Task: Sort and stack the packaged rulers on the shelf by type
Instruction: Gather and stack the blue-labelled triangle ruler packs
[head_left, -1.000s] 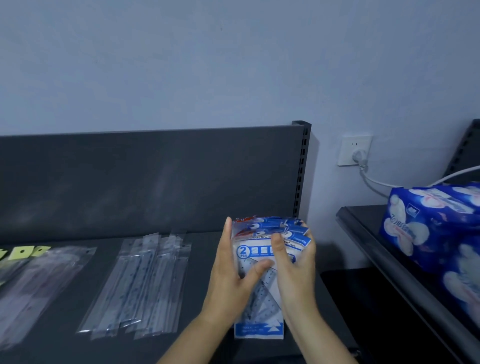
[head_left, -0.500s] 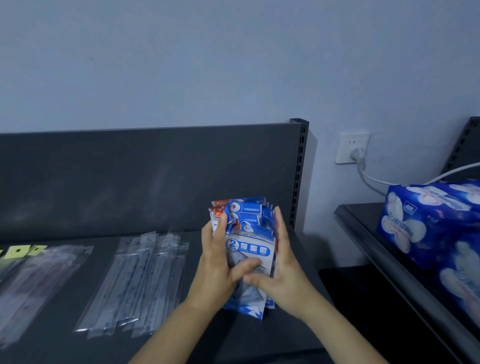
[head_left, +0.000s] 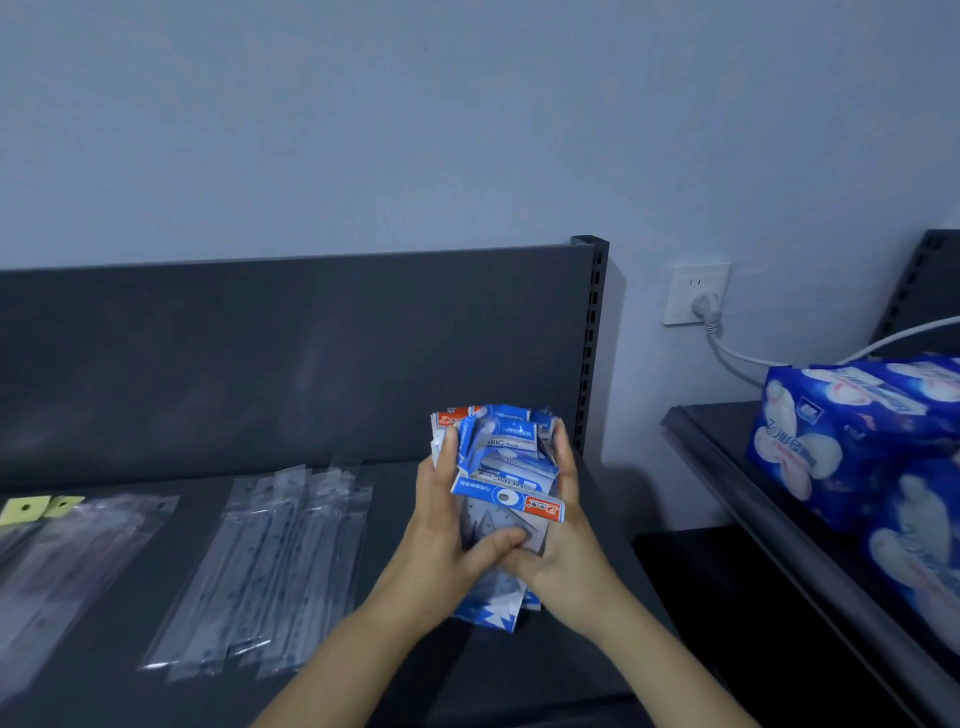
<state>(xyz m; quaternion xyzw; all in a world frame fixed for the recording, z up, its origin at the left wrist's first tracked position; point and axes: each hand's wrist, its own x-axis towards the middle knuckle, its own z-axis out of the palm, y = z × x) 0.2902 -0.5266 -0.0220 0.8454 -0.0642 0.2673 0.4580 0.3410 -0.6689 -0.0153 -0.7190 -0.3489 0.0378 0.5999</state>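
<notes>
Left hand (head_left: 441, 535) and right hand (head_left: 569, 540) clamp one bundle of blue-headed packets (head_left: 504, 457) between the palms. On both, the fingers curl up the bundle's side edges and the thumbs meet on the front face.

Bundle stands nearly upright. Its long axis runs from the lower edge near the wrists up and away toward the back panel (head_left: 311, 364). Headers are fanned and uneven, and the front packet's header sits lower than the rest. Cannot tell whether the lower edge touches the shelf (head_left: 415, 680).

Judgement: squaring step. The bare shelf directly under the bundle is the likely set-down spot.

To the left, flat on the shelf: clear sleeves of straight rulers (head_left: 265, 571), long axis also near-to-far, apart from the bundle. Left hand is the nearer one. Farther left: pile with yellow tags (head_left: 31, 509), blurred.
</notes>
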